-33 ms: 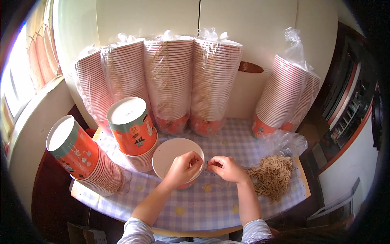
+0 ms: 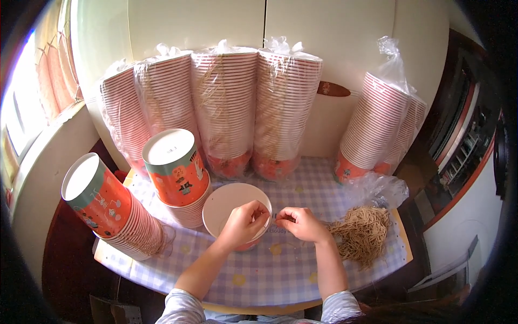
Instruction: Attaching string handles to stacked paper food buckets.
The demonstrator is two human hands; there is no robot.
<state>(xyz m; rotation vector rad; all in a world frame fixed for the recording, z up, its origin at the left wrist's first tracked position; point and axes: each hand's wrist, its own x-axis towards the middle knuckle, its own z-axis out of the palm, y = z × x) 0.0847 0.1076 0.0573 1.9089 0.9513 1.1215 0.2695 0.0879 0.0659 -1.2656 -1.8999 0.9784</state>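
Note:
My left hand is closed, with thumb and fingertips pinched together over the right part of a white-topped round paper tub. Just to its right, my right hand makes a similar pinch above the checked tablecloth. A small gap separates the two sets of fingertips. Whatever they pinch is too fine to make out. A loose heap of tan string lies beside my right forearm, nearest to that hand. Part of the tub's rim and side is hidden behind my left hand.
Two stacks of upside-down orange and green paper tubs stand at the left. Tall plastic-wrapped tub stacks line the back, with more wrapped stacks at back right. A crumpled clear bag lies behind the string.

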